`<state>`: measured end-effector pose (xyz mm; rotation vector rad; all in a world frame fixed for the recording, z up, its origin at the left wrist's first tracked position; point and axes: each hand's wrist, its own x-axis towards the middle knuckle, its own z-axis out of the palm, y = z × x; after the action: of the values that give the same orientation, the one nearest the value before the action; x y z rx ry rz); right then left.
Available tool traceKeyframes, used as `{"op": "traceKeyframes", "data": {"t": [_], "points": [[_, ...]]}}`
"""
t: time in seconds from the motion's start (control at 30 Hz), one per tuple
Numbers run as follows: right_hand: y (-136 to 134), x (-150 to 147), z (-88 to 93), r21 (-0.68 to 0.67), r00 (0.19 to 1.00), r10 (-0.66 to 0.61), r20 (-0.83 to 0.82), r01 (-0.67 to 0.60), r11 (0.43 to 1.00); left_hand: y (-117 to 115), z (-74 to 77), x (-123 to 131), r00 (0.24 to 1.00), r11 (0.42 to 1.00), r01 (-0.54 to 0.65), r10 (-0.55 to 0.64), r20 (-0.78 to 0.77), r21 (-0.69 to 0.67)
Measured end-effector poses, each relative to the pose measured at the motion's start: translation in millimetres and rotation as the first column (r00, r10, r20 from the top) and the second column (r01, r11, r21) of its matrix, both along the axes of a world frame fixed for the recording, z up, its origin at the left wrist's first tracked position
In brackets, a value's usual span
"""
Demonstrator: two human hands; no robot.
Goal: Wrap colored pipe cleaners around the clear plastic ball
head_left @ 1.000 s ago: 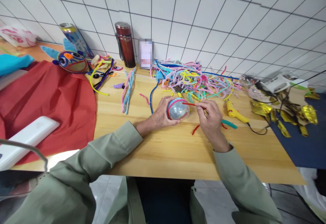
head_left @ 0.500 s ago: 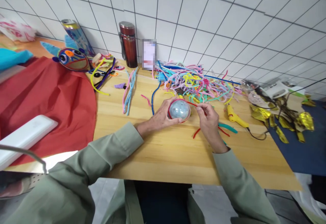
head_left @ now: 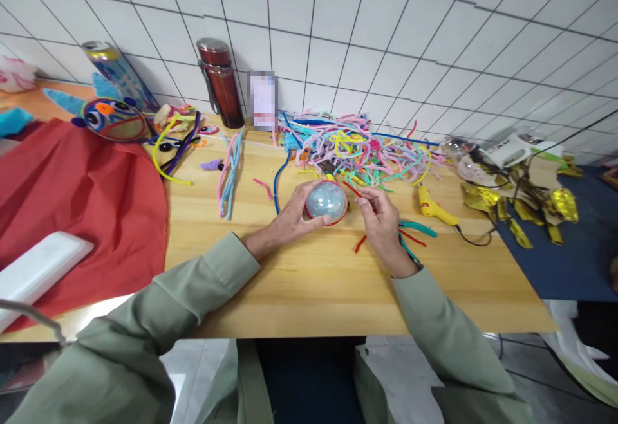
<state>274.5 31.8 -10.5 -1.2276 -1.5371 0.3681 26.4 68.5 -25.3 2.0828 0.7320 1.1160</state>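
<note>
My left hand is closed round the side of a clear plastic ball, which has a red band about its edge. In my right hand, thumb and fingers pinch a red pipe cleaner. Its free end points up and left beside the ball, with a small gap between them. Under the right hand lie teal-handled pliers, partly hidden by the wrist. Short red pipe cleaner pieces lie near that hand on the wooden table.
A tangled heap of coloured pipe cleaners lies against the tiled wall. Right of it are a yellow glue gun and gold foil. A brown thermos, a phone and a can stand behind. Red cloth covers the left.
The red pipe cleaner in my right hand has come away from the ball's rim, where its end lay before. The camera view has turned slightly right.
</note>
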Motion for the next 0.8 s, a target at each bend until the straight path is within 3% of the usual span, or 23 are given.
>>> {"op": "traceKeyframes", "data": {"t": [0.17, 0.43, 0.6, 0.8], "points": [[-0.1, 2.2, 1.5, 0.081, 1.0, -0.014, 0.0, 0.014, 0.997, 0.6, -0.6, -0.6, 1.0, 1.0, 0.009, -0.009, -0.016, 0.023], [-13.3, -5.5, 18.9, 0.21, 0.936, 0.028, 0.351, -0.108, 0.972, 2.9, -6.4, 1.8, 1.0, 0.999, -0.007, 0.007, 0.017, 0.047], [-13.0, -7.3, 17.9, 0.321, 0.912, 0.006, 0.41, -0.15, 0.935, 3.9, -6.9, 2.4, 1.0, 0.998, -0.006, 0.004, 0.028, 0.058], [-14.3, -13.3, 20.9, 0.326, 0.87, -0.03, 0.492, -0.152, 0.933, 2.6, -3.9, 1.6, 1.0, 0.999, -0.005, 0.003, 0.029, 0.047]]}}
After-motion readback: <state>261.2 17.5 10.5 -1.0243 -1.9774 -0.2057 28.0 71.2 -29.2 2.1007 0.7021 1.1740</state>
